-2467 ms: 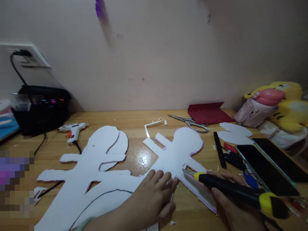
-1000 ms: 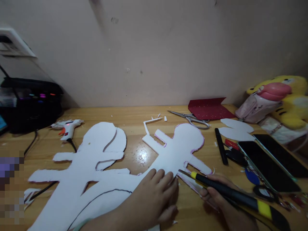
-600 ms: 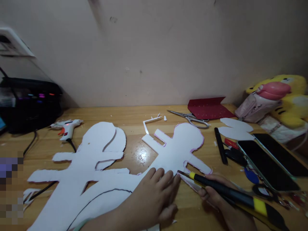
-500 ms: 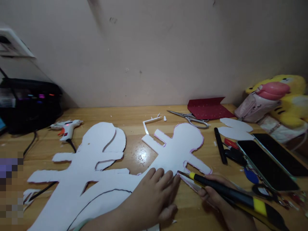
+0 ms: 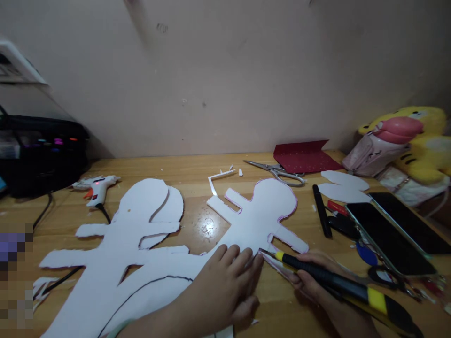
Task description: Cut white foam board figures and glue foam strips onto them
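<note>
Watching through the head camera, I see the white cut-out [image 5: 253, 225] lying mid-counter [image 5: 190, 171], slanting up to the right, with stubby prongs on either side, a rounded far end and purple lines along its edges. My left hand [image 5: 230, 281] rests on it palm down, fingers side by side and slightly bent. My right hand [image 5: 317, 277] is wrapped around a black and yellow cutter [image 5: 345, 284], the blade's tip at the cut-out's edge just beside the left fingertips.

Compared with 2.5 seconds ago, that tip has shifted left, out of the slot between the prongs on the right, while the left hand keeps its place.

From the left I find a black case [image 5: 45, 148], a white glue gun [image 5: 100, 190], a second white cut-out [image 5: 130, 225], and a curved black line [image 5: 167, 277] on a white piece, though I cannot tell which. Further right come thin scraps [image 5: 221, 175], scissors [image 5: 278, 172] by a folded dark red sheet [image 5: 303, 157], two pointed white shapes [image 5: 343, 192], two phones [image 5: 391, 239], a pink bottle [image 5: 377, 145] and a yellow plush toy [image 5: 423, 162]. My left forearm blocks the cut-out's lower part; the right hand covers one prong.
</note>
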`<state>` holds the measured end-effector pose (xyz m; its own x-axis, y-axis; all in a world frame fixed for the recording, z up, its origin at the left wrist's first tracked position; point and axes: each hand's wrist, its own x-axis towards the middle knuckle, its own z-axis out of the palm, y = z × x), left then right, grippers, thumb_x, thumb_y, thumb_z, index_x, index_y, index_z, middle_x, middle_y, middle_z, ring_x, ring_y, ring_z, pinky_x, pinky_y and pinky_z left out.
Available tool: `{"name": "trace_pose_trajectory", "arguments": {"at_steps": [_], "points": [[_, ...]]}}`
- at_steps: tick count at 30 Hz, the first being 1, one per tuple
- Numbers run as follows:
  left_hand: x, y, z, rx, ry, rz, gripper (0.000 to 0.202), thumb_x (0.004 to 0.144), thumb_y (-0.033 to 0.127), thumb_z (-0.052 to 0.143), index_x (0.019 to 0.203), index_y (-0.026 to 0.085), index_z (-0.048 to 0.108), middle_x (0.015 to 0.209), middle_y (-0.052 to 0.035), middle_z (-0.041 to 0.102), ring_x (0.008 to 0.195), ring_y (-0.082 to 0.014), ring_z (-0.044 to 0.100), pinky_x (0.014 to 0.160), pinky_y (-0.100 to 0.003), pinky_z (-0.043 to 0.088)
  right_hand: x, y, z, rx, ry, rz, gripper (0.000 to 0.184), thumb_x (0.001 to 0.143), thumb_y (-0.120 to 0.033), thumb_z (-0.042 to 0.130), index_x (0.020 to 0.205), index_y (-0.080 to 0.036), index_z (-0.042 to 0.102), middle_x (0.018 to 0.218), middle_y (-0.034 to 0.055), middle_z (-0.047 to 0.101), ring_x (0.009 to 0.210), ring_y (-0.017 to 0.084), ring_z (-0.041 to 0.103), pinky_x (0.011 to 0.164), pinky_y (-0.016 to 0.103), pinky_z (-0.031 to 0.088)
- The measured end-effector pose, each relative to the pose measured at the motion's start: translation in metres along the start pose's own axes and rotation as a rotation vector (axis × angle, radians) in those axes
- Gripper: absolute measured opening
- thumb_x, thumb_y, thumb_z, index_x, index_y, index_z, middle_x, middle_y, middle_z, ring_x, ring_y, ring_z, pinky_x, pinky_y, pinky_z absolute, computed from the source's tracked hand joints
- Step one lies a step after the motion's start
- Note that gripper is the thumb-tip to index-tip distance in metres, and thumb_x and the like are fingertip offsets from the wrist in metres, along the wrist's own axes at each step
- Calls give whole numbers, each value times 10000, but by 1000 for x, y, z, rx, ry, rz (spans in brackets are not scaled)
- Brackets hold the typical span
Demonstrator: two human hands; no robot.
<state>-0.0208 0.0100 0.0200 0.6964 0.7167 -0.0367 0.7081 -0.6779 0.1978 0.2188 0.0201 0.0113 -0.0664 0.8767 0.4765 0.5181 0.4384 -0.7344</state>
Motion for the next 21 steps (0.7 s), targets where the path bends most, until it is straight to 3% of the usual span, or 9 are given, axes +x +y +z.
{"name": "trace_pose_trajectory", "arguments": {"at_steps": [4, 7, 11, 15, 21], "points": [[-2, 1, 0, 4, -8, -7, 616, 969, 468, 513, 1482, 149, 389, 1228, -104, 586, 1007, -299, 498, 876, -460, 455, 4, 13, -3, 72, -15, -101, 136, 792, -226, 687, 889, -302, 743, 664, -3, 738, 506, 202, 710, 434, 223, 569], [-1, 1, 1, -6, -7, -5, 609, 978, 464, 499, 1487, 151, 380, 1235, -97, 582, 1002, -296, 498, 867, -461, 460, 5, 26, -6, 36, -102, -148, 170, 793, -221, 702, 939, -291, 755, 700, 3, 751, 528, 192, 716, 466, 222, 574], [0, 0, 1, -3, -2, -4, 594, 990, 455, 476, 1489, 148, 376, 1249, -98, 578, 1005, -295, 498, 858, -458, 462, 8, 23, -2, -62, -75, -270, 101, 815, -248, 695, 894, -282, 748, 660, -2, 731, 504, 176, 696, 446, 213, 553], [0, 0, 1, -3, -9, -4, 584, 978, 445, 501, 1475, 155, 397, 1264, -96, 575, 1012, -292, 500, 867, -457, 458, 6, 5, 3, -95, 17, -173, 96, 867, -313, 643, 811, -269, 707, 647, 6, 688, 529, 175, 666, 483, 250, 553], [0, -1, 1, -3, -6, -4, 577, 969, 436, 505, 1464, 154, 411, 1277, -104, 571, 1019, -292, 500, 868, -456, 456, 4, 1, 3, -96, -117, -110, 68, 856, -282, 648, 884, -275, 710, 723, 8, 703, 593, 184, 674, 554, 279, 584]]}}
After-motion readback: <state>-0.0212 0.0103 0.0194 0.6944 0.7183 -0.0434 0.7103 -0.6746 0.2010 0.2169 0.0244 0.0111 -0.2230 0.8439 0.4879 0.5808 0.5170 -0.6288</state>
